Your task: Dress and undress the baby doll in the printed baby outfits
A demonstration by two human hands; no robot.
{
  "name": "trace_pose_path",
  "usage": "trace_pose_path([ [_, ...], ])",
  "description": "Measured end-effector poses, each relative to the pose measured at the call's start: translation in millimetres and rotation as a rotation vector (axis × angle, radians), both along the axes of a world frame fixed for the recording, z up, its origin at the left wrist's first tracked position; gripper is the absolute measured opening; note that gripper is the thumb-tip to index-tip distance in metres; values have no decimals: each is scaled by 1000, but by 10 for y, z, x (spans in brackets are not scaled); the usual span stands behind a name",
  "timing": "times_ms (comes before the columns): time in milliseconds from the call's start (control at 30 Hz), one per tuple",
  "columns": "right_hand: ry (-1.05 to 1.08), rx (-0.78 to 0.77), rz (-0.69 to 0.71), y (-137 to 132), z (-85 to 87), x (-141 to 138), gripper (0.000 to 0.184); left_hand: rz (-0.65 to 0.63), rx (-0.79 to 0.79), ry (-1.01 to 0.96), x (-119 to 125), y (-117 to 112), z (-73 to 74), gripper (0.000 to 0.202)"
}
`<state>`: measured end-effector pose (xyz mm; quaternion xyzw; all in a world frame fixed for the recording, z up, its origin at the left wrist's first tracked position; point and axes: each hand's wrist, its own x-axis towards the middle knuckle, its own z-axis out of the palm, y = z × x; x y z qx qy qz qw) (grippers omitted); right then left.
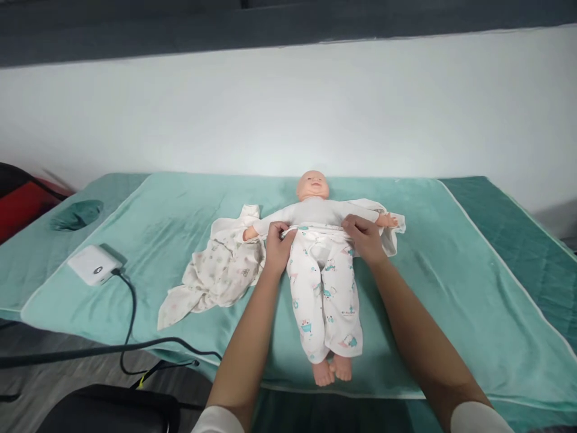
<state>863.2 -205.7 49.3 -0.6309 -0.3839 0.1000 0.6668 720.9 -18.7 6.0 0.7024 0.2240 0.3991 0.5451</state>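
Trousers between left hand, right hand (both pinching waistband).

At centre we see matt cloth trousers and a smooth, plastic-looking doll; at left, a smooth plastic case.

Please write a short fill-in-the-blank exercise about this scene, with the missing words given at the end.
1. The left hand and the right hand hold the patterned trousers at the ____.
2. The doll lies on its ____, with its face upward.
3. The doll's feet are ____, without socks or shoes.
4. The small box, with a black cable plugged into it, is ____ in colour.

Missing words: waist; back; bare; white.
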Motion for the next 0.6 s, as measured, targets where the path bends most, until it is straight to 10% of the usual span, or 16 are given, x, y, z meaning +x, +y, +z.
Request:
trace_pose_path([
  [400, 89, -142, -160, -33, -192, -55, 42, -25, 19, 79, -24, -21, 55, 20],
  [600, -117, 249, -75, -95, 331, -31, 33, -22, -5, 81, -38, -9, 71, 21],
])
